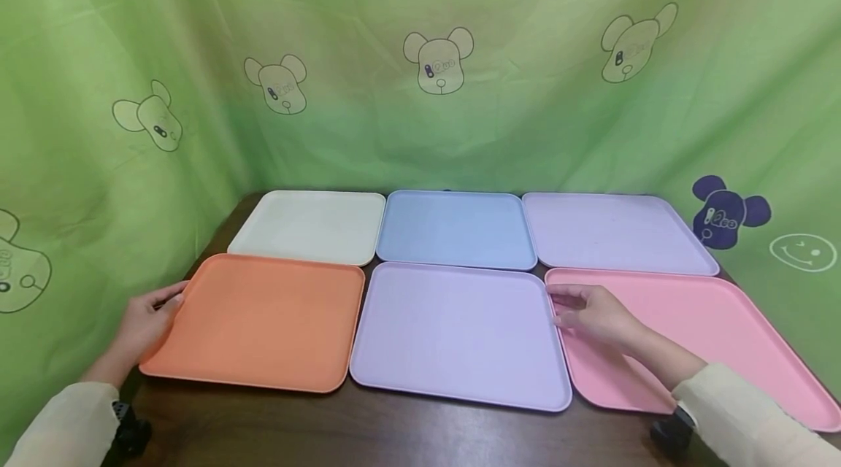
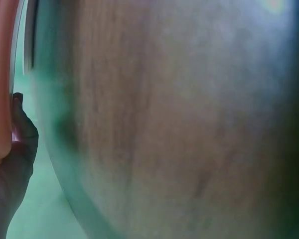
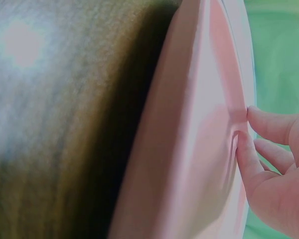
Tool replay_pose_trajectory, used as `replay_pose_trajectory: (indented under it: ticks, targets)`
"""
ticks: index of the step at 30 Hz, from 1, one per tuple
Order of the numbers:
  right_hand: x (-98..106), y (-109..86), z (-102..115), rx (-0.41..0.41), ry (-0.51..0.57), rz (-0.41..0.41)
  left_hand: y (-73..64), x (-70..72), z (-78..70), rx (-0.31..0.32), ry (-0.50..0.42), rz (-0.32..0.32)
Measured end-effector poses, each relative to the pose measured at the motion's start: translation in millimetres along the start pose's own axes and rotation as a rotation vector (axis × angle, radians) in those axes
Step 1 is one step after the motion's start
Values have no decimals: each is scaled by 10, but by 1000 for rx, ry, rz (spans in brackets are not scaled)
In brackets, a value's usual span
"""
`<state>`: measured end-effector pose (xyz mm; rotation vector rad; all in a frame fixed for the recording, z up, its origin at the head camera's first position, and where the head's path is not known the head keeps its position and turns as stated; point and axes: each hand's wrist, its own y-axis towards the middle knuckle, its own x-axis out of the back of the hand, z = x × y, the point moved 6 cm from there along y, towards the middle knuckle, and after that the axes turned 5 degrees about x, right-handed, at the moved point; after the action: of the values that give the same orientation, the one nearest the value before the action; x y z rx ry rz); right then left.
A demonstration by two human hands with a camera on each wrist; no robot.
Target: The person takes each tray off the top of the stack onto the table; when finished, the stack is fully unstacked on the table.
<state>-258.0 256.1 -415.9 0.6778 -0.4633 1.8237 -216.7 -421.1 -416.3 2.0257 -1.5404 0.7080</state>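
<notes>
An orange tray (image 1: pixel 263 321) lies at the front left, with my left hand (image 1: pixel 147 317) gripping its left edge. In the left wrist view, the fingers of that hand (image 2: pixel 22 149) reach along the tray's underside. Beside it, in the front middle, sits a lavender tray (image 1: pixel 460 336). My right hand (image 1: pixel 601 317) reaches over the left part of a pink tray (image 1: pixel 696 336). Its fingertips touch the seam where the lavender and pink rims meet, thumb and forefinger apart. The right wrist view has these fingers (image 3: pixel 259 164) fairly straight, with tips at the rim.
Behind the front row stand a white tray (image 1: pixel 312 226), a blue tray (image 1: pixel 456 230) and a second lavender tray (image 1: pixel 614 233). All rest close together on a dark wooden table (image 1: pixel 394 427). A green curtain (image 1: pixel 355 139) with printed bear heads hangs around the back and sides.
</notes>
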Motion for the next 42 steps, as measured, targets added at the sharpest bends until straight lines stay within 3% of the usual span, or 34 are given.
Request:
replay_pose_trajectory:
  ticks: [15, 21, 27, 42]
  targets:
    - [-9, -9, 18, 3, -7, 0, 62, -53, 35, 40, 43, 75]
    - [-15, -10, 35, 9, -17, 0, 90, -63, 54, 17, 55, 91]
    - [-7, -8, 45, 2, -26, -1, 162, -75, 81, -28, 98, 61]
    - [4, 1, 43, 19, -24, -7, 172, -95, 83, 19, 17, 89]
